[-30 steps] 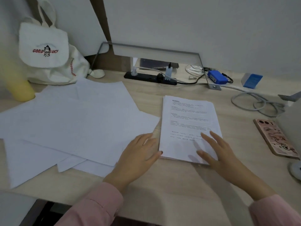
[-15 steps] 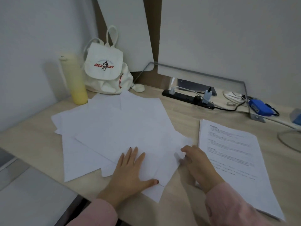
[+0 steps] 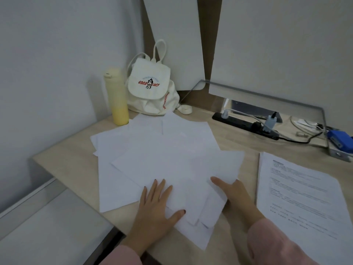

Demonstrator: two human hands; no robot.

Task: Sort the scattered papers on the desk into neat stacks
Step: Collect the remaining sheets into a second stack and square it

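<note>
Several blank white sheets (image 3: 162, 155) lie fanned and overlapping across the middle of the wooden desk (image 3: 63, 159). My left hand (image 3: 155, 205) lies flat on their near part, fingers straight and spread. My right hand (image 3: 232, 193) is at the right edge of the same sheets; its thumb lies on top of them and its fingers are partly hidden at the paper's edge. To the right, a squared stack of printed pages (image 3: 299, 196) lies apart from the loose sheets, with neither hand on it.
A yellow bottle (image 3: 116, 98) and a white backpack (image 3: 150, 88) stand at the back left. A black power strip (image 3: 246, 125) with cables and a blue device (image 3: 339, 140) sit at the back right. The desk's left edge drops to a lower white surface (image 3: 47, 226).
Both hands left the printed stack and came onto the loose sheets to its left. The view swung left and up. In the last half second my right hand's thumb slid onto the sheets.
</note>
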